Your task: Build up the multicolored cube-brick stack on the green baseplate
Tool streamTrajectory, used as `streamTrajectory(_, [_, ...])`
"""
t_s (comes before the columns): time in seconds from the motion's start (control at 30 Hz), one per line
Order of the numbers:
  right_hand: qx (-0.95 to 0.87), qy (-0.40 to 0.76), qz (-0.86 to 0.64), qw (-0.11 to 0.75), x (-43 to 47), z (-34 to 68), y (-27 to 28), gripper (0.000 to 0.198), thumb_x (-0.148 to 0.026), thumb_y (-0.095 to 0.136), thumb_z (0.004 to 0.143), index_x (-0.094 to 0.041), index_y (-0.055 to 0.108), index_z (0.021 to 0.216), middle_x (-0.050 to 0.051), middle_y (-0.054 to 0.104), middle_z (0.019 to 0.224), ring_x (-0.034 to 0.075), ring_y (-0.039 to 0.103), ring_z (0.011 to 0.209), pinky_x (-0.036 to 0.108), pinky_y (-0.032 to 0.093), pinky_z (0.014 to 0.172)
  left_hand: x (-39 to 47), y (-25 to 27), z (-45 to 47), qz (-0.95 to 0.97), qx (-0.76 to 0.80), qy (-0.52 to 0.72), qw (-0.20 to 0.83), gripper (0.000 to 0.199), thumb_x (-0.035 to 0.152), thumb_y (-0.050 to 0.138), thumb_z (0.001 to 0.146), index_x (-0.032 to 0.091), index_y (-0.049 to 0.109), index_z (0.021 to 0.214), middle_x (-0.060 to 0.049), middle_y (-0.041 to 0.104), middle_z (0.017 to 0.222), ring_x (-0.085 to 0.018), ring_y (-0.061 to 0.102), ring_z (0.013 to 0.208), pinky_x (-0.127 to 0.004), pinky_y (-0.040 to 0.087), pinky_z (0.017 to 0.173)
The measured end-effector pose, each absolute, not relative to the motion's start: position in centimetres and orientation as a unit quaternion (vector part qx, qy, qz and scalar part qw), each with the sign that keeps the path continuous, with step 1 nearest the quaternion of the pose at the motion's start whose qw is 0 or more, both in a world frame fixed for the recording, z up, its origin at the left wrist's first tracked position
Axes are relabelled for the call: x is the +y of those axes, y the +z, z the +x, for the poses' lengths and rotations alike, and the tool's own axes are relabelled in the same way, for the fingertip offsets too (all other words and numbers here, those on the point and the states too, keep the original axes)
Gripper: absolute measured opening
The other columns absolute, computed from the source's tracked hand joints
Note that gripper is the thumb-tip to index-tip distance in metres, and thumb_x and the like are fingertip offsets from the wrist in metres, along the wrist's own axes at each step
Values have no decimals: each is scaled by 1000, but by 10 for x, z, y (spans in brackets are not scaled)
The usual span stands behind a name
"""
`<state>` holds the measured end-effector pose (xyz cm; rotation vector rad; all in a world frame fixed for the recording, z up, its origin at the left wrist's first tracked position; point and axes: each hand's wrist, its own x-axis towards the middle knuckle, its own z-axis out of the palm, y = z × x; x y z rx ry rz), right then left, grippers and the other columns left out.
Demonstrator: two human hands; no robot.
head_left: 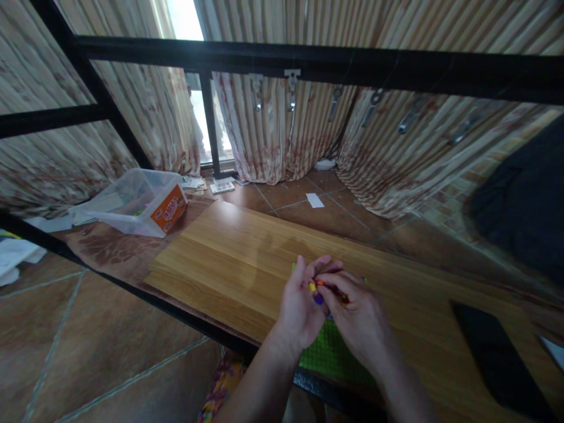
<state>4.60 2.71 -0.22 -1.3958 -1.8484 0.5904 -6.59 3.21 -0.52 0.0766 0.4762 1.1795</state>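
Note:
My left hand (302,308) is cupped palm up above a green studded baseplate (332,352). Small toy bricks lie in its palm: a yellow brick (312,287) and a purple brick (318,299) show. From the right, my right hand (359,317) reaches over that palm, thumb and fingers closed in a pinch. At its fingertips is a small orange brick (319,283). Darker red and yellow bits show beneath its fingers, too small to make out. Both hands cover much of the baseplate, which rests near the front edge of the wooden table (229,252).
A black flat object (497,352) lies at the table's right. Beyond the left end stands a clear plastic bin (136,202) with an orange label. A black metal bar (282,56) with hanging clips crosses above the table. Paper (314,200) lies on the tiled floor behind.

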Motion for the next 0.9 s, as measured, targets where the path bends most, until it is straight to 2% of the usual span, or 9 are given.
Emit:
streamTrajectory(0.07, [-678, 259, -560, 400, 26, 48, 0, 19, -35, 58, 88, -26, 74, 94, 4, 75, 96, 22, 70, 88, 36, 54, 81, 33, -7, -65, 29, 245, 561, 790, 42, 51, 60, 87, 11, 70, 99, -12, 69, 104, -18, 64, 90, -27, 50, 82])
streamTrajectory(0.13, [-624, 282, -582, 438, 25, 50, 2, 22, -41, 62, 86, -25, 74, 95, 5, 76, 95, 22, 71, 84, 35, 56, 76, 33, -9, -64, 38, 284, 566, 773, 36, 46, 68, 83, 10, 71, 90, -9, 68, 89, -12, 62, 75, -21, 48, 67])
streamTrajectory(0.2, [-582, 291, -598, 467, 25, 51, 2, 25, -44, 66, 84, -24, 75, 94, 6, 77, 94, 22, 71, 84, 35, 57, 74, 33, -10, -63, 66, 309, 553, 771, 35, 44, 74, 77, 10, 69, 82, -4, 63, 74, -5, 50, 56, -16, 35, 47])
streamTrajectory(0.27, [-569, 293, -595, 486, 26, 52, 1, 25, -45, 68, 82, -24, 75, 93, 6, 76, 96, 22, 71, 86, 36, 57, 76, 32, -10, -63, 104, 310, 530, 783, 37, 44, 78, 72, 10, 65, 74, 0, 56, 66, -1, 36, 46, -16, 17, 40])
streamTrajectory(0.43, [-582, 307, -566, 497, 29, 55, -2, 17, -38, 67, 82, -24, 75, 87, 5, 73, 92, 21, 68, 86, 36, 55, 79, 31, -8, -64, 165, 293, 502, 797, 40, 43, 82, 67, 13, 56, 69, 5, 49, 57, 1, 21, 40, -17, 7, 40])
streamTrajectory(0.57, [-566, 400, -547, 469, 28, 61, 0, 20, -41, 69, 81, -22, 74, 87, 3, 72, 79, 18, 66, 71, 32, 54, 69, 31, -6, -66, 179, 303, 490, 797, 39, 40, 85, 63, 14, 57, 69, 6, 47, 53, 1, 20, 40, -18, 6, 40])
streamTrajectory(0.7, [-526, 486, -517, 469, 30, 72, 1, 27, -46, 73, 76, -22, 75, 87, 4, 74, 80, 19, 68, 73, 32, 56, 69, 31, -3, -73, 203, 305, 457, 811, 37, 38, 86, 63, 13, 60, 69, 6, 45, 51, 1, 19, 39, -18, 4, 40])
streamTrajectory(0.8, [-506, 449, -552, 487, 37, 88, -5, 28, -47, 76, 71, -22, 76, 84, 6, 75, 81, 21, 68, 74, 36, 56, 72, 35, -3, -81, 200, 325, 466, 798, 36, 39, 85, 64, 12, 63, 71, 6, 44, 53, 1, 20, 40, -17, 5, 40])
streamTrajectory(0.9, [-537, 335, -598, 492, 46, 105, -17, 25, -46, 79, 66, -23, 77, 76, 7, 73, 90, 25, 68, 87, 43, 53, 84, 40, -7, -86, 167, 362, 523, 754, 35, 39, 83, 65, 11, 64, 73, 5, 47, 57, 1, 22, 42, -17, 7, 40])
